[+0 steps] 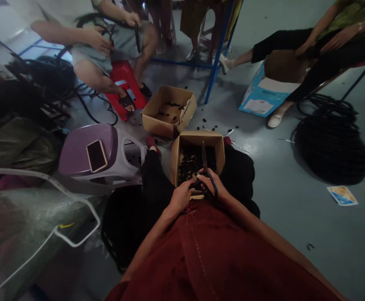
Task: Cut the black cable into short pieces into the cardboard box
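We see the right hand (210,184) clenching scissors (204,158) by their handles, and the left hand (180,196) gripping a light, springy black cord (197,184), best held near its end, over a cardboard box (174,163) of black pieces (193,165).

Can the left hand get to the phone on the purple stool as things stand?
Probably yes, with a stretch: the left hand sits in the person's lap, and the phone lies on top of the purple stool with nothing over it. Only the left leg lies between them.
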Motion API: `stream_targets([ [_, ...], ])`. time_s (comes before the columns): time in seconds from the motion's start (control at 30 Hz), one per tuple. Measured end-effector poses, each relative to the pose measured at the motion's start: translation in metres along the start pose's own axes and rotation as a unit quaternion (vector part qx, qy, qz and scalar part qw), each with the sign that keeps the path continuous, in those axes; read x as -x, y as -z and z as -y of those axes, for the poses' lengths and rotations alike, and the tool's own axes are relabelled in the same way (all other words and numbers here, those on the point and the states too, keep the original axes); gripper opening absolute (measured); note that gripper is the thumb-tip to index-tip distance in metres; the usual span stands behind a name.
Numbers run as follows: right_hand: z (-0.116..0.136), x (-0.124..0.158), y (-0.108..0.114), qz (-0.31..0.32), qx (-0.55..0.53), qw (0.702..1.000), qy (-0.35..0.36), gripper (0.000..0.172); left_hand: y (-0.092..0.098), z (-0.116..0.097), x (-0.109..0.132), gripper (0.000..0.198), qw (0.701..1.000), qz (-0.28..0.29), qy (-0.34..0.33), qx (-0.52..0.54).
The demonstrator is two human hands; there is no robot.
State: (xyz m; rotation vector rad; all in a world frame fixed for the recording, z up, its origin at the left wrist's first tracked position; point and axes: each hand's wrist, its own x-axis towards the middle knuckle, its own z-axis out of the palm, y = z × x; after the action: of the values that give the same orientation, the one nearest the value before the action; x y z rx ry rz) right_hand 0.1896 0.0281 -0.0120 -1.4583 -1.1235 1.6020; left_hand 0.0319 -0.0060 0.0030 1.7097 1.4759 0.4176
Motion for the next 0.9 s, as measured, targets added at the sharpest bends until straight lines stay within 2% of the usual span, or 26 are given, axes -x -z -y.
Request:
stream_targets([
  [0.1, -0.005, 0.001, 0.002, -0.002, 0.033, 0.999, 0.007, 0.042, 0.005, 0.009, 0.0, 0.031, 1.0, -0.011, 0.02, 0.011],
  [0.2, -0.019, 0.0, 0.012, -0.021, 0.068, 0.997, 0.011, 0.044, 0.021, 0.02, 0.0, 0.031, 0.995, -0.075, 0.042, 0.06],
  [0.27, -0.03, 0.001, 0.022, -0.007, 0.104, 0.994, 0.015, 0.044, 0.034, 0.027, -0.001, 0.031, 0.988, -0.113, 0.052, 0.096],
  [0.4, -0.042, 0.014, 0.039, 0.054, 0.206, 0.977, 0.02, 0.044, 0.051, 0.029, -0.003, 0.031, 0.974, -0.149, 0.07, 0.156],
  [0.5, -0.039, 0.028, 0.045, 0.108, 0.247, 0.963, 0.005, 0.046, 0.049, 0.026, -0.003, 0.033, 0.968, -0.16, 0.074, 0.179],
  [0.63, -0.029, 0.037, 0.046, 0.16, 0.296, 0.942, 0.0, 0.052, 0.039, 0.027, -0.001, 0.033, 0.972, -0.143, 0.054, 0.178],
  [0.9, -0.021, 0.035, 0.042, 0.171, 0.336, 0.926, -0.004, 0.053, 0.03, 0.033, -0.002, 0.031, 0.986, -0.134, 0.008, 0.1],
])
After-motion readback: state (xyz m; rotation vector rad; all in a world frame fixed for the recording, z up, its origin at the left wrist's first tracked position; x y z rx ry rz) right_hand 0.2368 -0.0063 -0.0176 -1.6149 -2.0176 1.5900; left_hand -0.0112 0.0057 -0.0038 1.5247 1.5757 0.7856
